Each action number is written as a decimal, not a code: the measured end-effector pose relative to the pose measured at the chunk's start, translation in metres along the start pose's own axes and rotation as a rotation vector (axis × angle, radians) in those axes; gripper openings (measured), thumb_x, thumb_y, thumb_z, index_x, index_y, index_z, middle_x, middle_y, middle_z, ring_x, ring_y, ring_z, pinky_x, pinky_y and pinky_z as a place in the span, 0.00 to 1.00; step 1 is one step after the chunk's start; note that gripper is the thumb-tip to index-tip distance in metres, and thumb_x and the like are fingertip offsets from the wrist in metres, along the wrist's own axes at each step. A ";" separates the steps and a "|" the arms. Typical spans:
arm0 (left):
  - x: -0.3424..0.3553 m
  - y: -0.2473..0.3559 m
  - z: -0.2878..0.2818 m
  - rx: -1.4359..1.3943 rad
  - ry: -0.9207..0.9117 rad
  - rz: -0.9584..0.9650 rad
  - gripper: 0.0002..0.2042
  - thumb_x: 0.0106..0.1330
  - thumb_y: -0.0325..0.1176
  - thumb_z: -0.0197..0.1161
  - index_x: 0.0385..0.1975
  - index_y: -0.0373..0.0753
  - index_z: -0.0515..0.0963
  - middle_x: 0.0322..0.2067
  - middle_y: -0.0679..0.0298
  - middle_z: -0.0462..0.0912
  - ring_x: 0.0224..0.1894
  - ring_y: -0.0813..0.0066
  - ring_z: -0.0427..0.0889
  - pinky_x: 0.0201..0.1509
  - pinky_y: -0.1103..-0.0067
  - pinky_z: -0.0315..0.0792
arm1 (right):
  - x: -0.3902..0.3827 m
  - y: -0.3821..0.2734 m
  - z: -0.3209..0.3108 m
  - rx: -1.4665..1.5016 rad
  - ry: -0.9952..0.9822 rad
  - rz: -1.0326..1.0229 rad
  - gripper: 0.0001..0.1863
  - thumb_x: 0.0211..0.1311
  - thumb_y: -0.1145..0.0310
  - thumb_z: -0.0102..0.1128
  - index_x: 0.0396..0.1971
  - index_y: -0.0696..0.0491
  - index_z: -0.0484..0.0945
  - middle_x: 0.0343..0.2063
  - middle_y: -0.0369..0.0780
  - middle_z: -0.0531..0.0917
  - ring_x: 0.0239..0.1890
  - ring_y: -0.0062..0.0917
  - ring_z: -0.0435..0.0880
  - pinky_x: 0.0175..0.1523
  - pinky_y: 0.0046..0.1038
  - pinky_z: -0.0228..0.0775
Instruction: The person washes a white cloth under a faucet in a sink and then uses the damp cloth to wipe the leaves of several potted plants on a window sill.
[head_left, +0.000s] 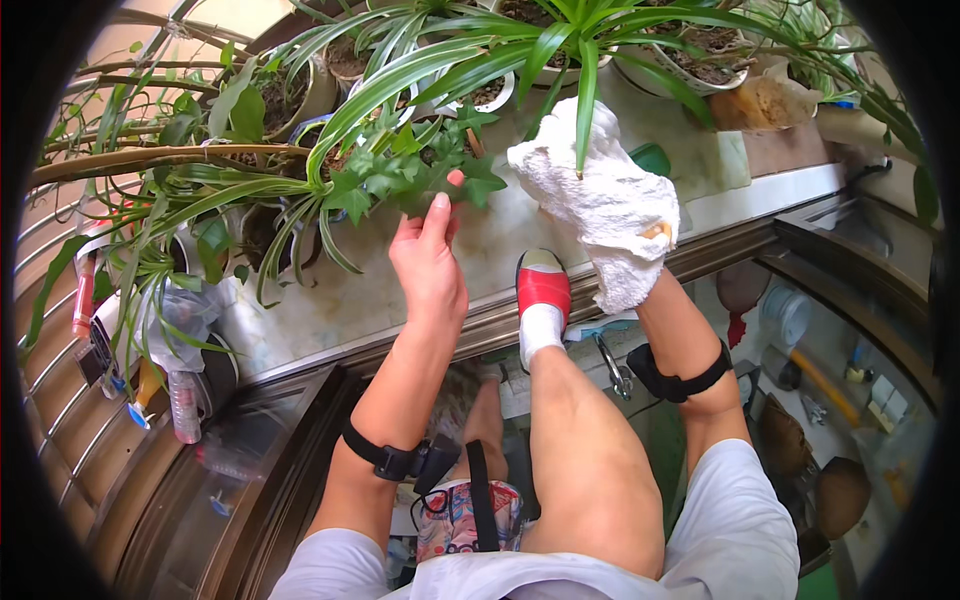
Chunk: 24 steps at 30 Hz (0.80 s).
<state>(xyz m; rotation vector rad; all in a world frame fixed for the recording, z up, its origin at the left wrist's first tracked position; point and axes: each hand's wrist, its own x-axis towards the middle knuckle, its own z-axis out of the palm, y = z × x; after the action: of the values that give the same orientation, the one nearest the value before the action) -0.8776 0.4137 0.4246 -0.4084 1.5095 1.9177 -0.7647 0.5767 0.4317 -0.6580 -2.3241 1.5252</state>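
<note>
My left hand (430,255) is closed at the trailing ivy, its thumb and a fingertip pinching a green ivy leaf (437,182). Its other fingers curl out of sight behind the palm. Over to the right, my right hand (656,231) grips a white terry cloth (595,190). The bunched cloth covers most of that hand, leaving only a bit of finger showing. Long striped leaves of a spider plant (470,60) arch above both hands, and one leaf hangs down in front of the cloth.
Potted plants crowd the far side of the pale stone ledge (480,250). My foot in a red slipper (543,288) stands on it, by a dark window frame (480,325). Metal bars (60,400) curve along the left. A green object (650,158) lies behind the cloth.
</note>
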 end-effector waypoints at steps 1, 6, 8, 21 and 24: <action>-0.001 -0.001 0.000 0.053 0.000 0.033 0.08 0.66 0.30 0.58 0.44 0.42 0.75 0.46 0.66 0.82 0.43 0.81 0.76 0.48 0.80 0.65 | 0.005 -0.001 0.003 -0.024 -0.001 -0.024 0.17 0.59 0.70 0.57 0.48 0.55 0.74 0.47 0.39 0.79 0.49 0.25 0.77 0.56 0.25 0.68; -0.006 -0.002 0.000 0.061 -0.124 0.154 0.10 0.65 0.26 0.58 0.45 0.37 0.76 0.44 0.61 0.82 0.43 0.80 0.77 0.48 0.80 0.71 | 0.021 -0.008 0.025 -0.130 -0.007 -0.161 0.17 0.59 0.70 0.57 0.48 0.56 0.74 0.47 0.39 0.79 0.49 0.25 0.77 0.56 0.25 0.68; -0.005 -0.003 0.001 0.062 -0.099 0.086 0.11 0.63 0.24 0.60 0.45 0.34 0.76 0.42 0.63 0.82 0.42 0.77 0.78 0.50 0.78 0.72 | 0.024 -0.008 0.037 -0.156 -0.006 -0.204 0.17 0.58 0.70 0.57 0.48 0.56 0.74 0.47 0.39 0.79 0.49 0.25 0.77 0.56 0.25 0.68; -0.005 0.003 -0.003 -0.158 -0.114 -0.036 0.04 0.62 0.22 0.59 0.34 0.30 0.73 0.39 0.57 0.80 0.43 0.70 0.80 0.53 0.73 0.73 | 0.023 0.001 0.061 -0.550 -0.162 -0.271 0.23 0.62 0.62 0.56 0.55 0.53 0.71 0.53 0.40 0.75 0.57 0.28 0.71 0.62 0.29 0.62; -0.006 0.001 -0.002 -0.112 -0.131 0.004 0.05 0.62 0.22 0.58 0.36 0.30 0.72 0.39 0.56 0.80 0.43 0.70 0.79 0.52 0.74 0.72 | 0.021 0.007 0.072 -0.102 -0.118 -0.168 0.24 0.62 0.62 0.56 0.57 0.53 0.69 0.55 0.40 0.74 0.57 0.28 0.71 0.63 0.29 0.61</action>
<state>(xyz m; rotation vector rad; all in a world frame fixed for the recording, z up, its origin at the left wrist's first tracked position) -0.8736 0.4102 0.4285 -0.3224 1.3243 1.9985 -0.8146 0.5335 0.3958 -0.3928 -2.4873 1.4140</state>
